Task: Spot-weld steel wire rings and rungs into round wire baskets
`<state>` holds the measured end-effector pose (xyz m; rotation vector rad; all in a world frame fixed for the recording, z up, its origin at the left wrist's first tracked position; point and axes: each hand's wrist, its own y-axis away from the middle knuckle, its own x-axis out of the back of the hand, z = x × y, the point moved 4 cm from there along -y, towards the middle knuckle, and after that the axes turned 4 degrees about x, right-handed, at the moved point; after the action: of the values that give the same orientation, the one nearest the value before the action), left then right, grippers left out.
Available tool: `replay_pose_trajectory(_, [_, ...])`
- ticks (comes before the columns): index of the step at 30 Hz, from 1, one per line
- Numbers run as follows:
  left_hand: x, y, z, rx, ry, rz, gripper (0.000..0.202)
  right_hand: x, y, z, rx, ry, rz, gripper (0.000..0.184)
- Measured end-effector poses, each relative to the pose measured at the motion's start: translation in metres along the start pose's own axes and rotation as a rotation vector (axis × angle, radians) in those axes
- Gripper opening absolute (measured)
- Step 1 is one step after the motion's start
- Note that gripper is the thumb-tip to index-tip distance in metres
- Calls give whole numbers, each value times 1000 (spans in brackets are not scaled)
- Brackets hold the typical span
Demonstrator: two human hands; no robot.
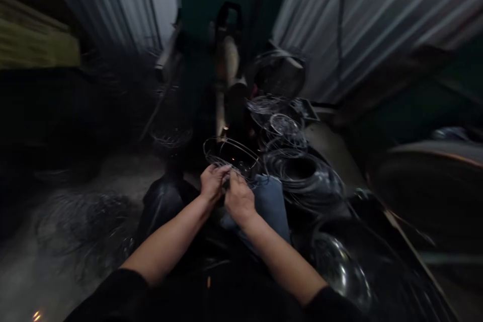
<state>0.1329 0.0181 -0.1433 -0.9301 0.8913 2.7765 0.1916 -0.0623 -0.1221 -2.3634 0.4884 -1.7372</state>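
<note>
A round wire frame [241,147], made of thin curved metal rods, is held out in front of my knees. My left hand [214,181] pinches its near edge with closed fingers. Close beside it, my right hand [239,194] grips the same near side, its fingers curled over the wire. Just beyond the frame stands a machine with a pale, thick arm [231,58] and a lower rod [220,113] whose tip is at the frame's far rim. A small glow shows near that tip. Darkness and blur hide the exact contact.
Coils and rings of wire [302,171] are stacked to the right. A shiny metal bowl-like piece [341,271] lies at lower right. More tangled wire pieces [86,221] are on the floor at left. Corrugated sheets [377,20] stand behind, and a yellow box [37,40] is at far left.
</note>
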Motion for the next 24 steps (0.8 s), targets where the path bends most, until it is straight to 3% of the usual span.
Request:
replay_pose_trajectory(3, [-12, 29, -6, -1, -59, -79, 40, 18, -1, 2, -110, 77, -70, 45])
replay_pose_trajectory(6, [-34, 67, -2, -16, -202, -252, 50, 65, -2, 17, -177, 147, 2, 43])
replay_pose_trajectory(9, [-52, 119, 10, -46, -474, -525, 80, 126, 11, 50, -325, 226, 148, 47])
replay_pose_trajectory(11, [-55, 150, 11, 45, -728, -796, 74, 167, 33, 80, -448, 254, 270, 52])
replay_pose_trajectory(13, [-44, 163, 13, 110, -914, -922, 60, 201, 68, 118, -606, 248, 297, 58])
replay_pose_trajectory(15, [-21, 151, 17, 96, -977, -783, 53, 227, 113, 164, -766, 238, 247, 64])
replay_pose_trajectory(19, [55, 99, 38, -63, -806, -125, 51, 267, 219, 262, -1147, 307, 115, 54])
replay_pose_trajectory(20, [75, 90, 46, -116, -752, -15, 47, 274, 243, 282, -1205, 322, 92, 46])
replay_pose_trajectory(23, [133, 75, 79, -220, -700, 327, 38, 287, 296, 317, -1439, 386, 21, 30])
replay_pose_trajectory(24, [150, 75, 91, -262, -684, 461, 39, 287, 299, 319, -1428, 428, 24, 24])
